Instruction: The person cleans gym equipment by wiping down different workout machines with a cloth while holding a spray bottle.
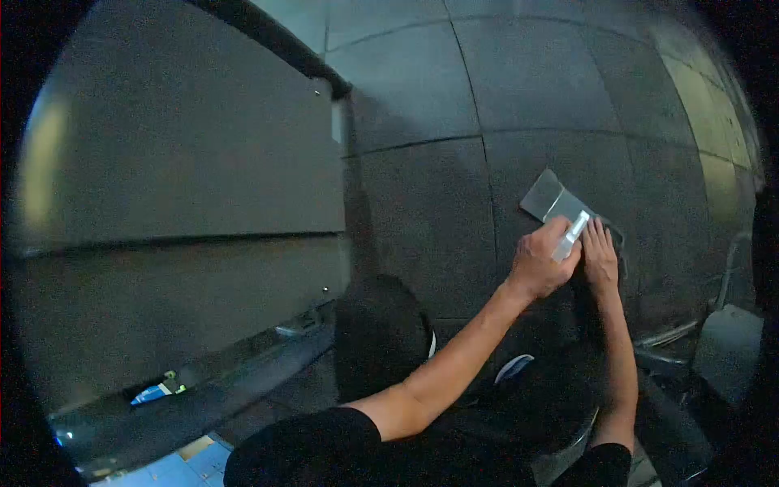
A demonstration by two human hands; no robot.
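My left hand (542, 264) is closed around a small bright silvery-white object (576, 230), its fingers wrapped round it. Just beyond that hand, a flat grey piece (548, 197) with a lighter, shiny end lies low over the dark floor; whether it joins the held object cannot be made out. Close beside, my right hand (600, 256) has its fingers stretched out and lying flat near the piece's near end. A thin dark looped shape, blurred, shows just right of the right hand.
A large grey panelled surface (187, 162) fills the left side. Dark tiles (422, 203) cover the floor. A blue and green item (154, 394) rests at the lower left. At the right are a grey boxy object (728, 345) and a metal bar. Shoes show below my arms.
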